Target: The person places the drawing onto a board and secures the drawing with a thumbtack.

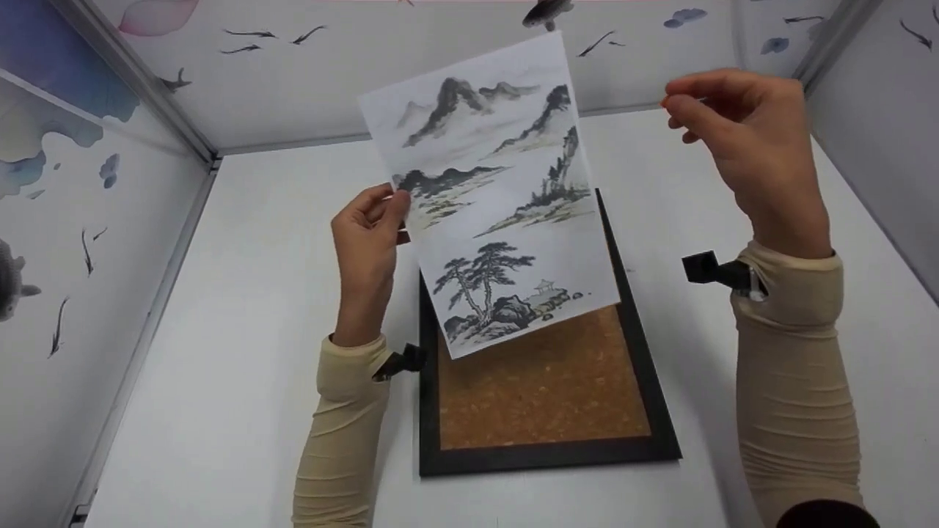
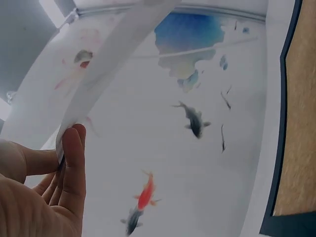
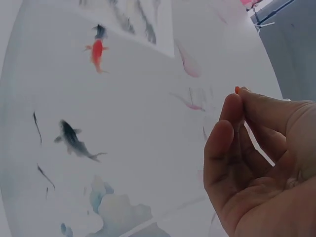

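My left hand (image 1: 369,253) pinches the left edge of a white paper sheet (image 1: 506,213) printed with an ink landscape of mountains and pines. The sheet is tilted, held up above a cork board (image 1: 543,403) with a black frame, and hides the board's upper part. In the left wrist view the thumb and fingers (image 2: 74,163) press the paper (image 2: 103,74) between them. Off to the right, raised and apart from the sheet, my right hand (image 1: 766,147) pinches a tiny orange object (image 3: 237,90) between thumb and index fingertip. Most of that object is hidden by the fingertips.
The framed board lies on a white table (image 1: 242,293). White walls (image 1: 440,29) printed with fish and watercolour shapes enclose the table at the back and sides, with metal edging (image 1: 183,125) at the corners. A dark rounded thing (image 1: 829,515) shows at the bottom right.
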The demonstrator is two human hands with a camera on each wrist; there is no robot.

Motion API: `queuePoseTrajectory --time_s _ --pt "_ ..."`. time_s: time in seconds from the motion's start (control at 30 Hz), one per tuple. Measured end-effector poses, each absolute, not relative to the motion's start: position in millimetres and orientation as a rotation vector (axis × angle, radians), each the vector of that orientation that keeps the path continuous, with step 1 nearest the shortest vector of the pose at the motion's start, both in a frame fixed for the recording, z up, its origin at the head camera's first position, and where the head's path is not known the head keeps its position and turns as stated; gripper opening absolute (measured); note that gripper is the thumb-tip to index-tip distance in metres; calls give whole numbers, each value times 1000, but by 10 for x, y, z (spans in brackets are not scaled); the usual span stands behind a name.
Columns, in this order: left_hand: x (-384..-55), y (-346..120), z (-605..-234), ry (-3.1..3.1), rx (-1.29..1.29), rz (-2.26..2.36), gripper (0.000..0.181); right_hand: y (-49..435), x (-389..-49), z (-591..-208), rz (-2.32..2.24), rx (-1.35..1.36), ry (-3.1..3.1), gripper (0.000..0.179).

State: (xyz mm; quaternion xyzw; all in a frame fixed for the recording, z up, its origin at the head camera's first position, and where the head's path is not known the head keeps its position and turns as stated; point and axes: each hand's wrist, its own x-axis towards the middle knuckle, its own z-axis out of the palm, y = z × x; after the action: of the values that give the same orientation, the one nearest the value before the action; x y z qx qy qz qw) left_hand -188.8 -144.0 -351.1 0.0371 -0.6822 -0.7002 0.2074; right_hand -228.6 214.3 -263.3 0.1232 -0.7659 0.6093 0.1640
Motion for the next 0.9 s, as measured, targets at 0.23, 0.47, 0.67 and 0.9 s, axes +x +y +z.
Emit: queuePoseTrajectory --time_s 0.23,0.47,0.67,0.9 --pt "-1958 -1234 -3675 -2041 109 -2039 27 1870 -2394 -2639 2034 509 -2040 24" --pt "-2014 -1221 -3822 -2158 166 -2059 30 1571 -2588 -2708 2289 520 -2038 26" --pt "-2066 -1217 -3941 -2220 190 -2078 29 1431 -2734 -2929 2399 456 -2088 28" --pt "-2091 -1247 -4023 -2316 194 -2032 31 1301 -2923 -3252 2435 321 -2188 27"
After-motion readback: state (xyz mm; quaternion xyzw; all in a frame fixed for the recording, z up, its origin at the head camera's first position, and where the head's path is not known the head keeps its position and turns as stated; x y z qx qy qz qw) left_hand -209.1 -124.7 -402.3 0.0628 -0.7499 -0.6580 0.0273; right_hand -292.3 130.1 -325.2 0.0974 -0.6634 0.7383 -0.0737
